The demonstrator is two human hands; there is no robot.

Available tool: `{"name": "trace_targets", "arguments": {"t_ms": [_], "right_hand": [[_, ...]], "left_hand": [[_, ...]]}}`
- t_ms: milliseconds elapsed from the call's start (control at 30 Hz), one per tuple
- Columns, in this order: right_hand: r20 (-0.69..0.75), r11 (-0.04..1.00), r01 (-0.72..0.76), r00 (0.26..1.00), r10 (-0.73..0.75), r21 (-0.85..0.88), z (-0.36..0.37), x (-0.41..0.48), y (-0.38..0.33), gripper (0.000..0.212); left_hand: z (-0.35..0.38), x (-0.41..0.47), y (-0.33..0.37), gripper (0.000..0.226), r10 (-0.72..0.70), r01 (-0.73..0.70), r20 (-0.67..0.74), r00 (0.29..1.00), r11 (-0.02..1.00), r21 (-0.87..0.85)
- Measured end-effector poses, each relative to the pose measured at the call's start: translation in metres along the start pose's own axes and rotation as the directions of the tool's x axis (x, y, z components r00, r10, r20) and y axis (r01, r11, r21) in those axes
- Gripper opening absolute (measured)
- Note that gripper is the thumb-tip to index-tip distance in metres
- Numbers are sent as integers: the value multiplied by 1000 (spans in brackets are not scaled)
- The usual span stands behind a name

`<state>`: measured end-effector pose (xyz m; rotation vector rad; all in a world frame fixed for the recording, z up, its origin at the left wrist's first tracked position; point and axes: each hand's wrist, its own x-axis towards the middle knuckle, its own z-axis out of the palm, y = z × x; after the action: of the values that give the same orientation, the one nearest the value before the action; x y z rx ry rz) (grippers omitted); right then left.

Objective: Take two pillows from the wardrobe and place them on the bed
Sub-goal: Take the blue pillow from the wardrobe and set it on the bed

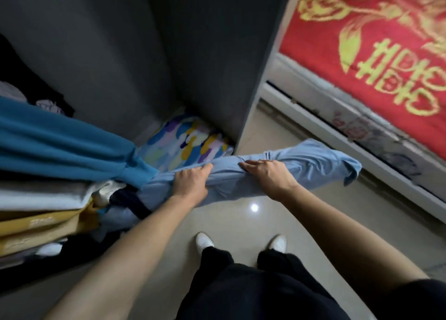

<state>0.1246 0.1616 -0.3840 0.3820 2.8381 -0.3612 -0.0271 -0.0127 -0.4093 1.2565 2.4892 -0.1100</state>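
Note:
A light blue pillow (313,161) hangs lengthwise in front of the open wardrobe (205,54), half out over the floor. My left hand (191,183) grips its near edge and my right hand (268,175) clamps its middle from above. The pillow's left end is still tucked under hanging clothes. A pillow with a multicoloured pattern (185,143) lies on the wardrobe floor behind it. The bed (362,61), covered by a red blanket with gold flowers, stands at the right.
A teal garment (60,141) hangs at the left above stacked folded clothes (43,213). The wardrobe's grey side panel (265,66) stands between wardrobe and bed. My feet in white shoes (205,241) stand on the glossy beige floor.

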Motion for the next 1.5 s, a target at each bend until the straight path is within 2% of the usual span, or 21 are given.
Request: {"name": "trace_targets", "arguments": {"t_ms": [167, 367, 533, 600, 700, 833, 1100, 1267, 1333, 1433, 1500], "right_hand": [[-97, 987, -158, 983, 157, 3, -46, -84, 76, 55], [-285, 955, -287, 911, 296, 74, -113, -183, 189, 56], [-384, 936, -342, 855, 348, 86, -158, -237, 274, 64], [-431, 934, -351, 833, 346, 72, -171, -243, 300, 61], [-519, 924, -381, 784, 340, 29, -189, -237, 329, 53], [-608, 918, -394, 716, 343, 54, -214, -203, 360, 48], [-523, 896, -445, 762, 381, 5, -257, -87, 446, 48], [-504, 878, -478, 755, 420, 16, -292, -28, 505, 45], [-531, 864, -495, 711, 461, 88, -310, -10, 529, 40], [-590, 802, -535, 567, 574, 266, -338, 12, 571, 20], [-608, 783, -530, 516, 603, 327, -349, 25, 605, 16]], "left_hand": [[-57, 12, 105, 64, 161, -157, -94, 982, 986, 54], [-143, 33, 254, 53, 369, -318, -284, 885, 924, 212], [-189, 49, 358, 47, 426, -350, -395, 814, 902, 253], [-200, 58, 382, 48, 437, -358, -427, 791, 898, 256], [-220, 80, 400, 49, 460, -367, -465, 757, 887, 279], [-243, 124, 407, 40, 464, -363, -494, 736, 885, 291], [-274, 270, 407, 34, 438, -378, -481, 759, 899, 222], [-300, 358, 421, 31, 443, -417, -470, 763, 894, 166], [-313, 390, 430, 28, 432, -425, -466, 772, 896, 126], [-333, 435, 445, 22, 373, -393, -465, 803, 918, 58], [-341, 467, 456, 16, 328, -368, -478, 815, 930, 12]]}}
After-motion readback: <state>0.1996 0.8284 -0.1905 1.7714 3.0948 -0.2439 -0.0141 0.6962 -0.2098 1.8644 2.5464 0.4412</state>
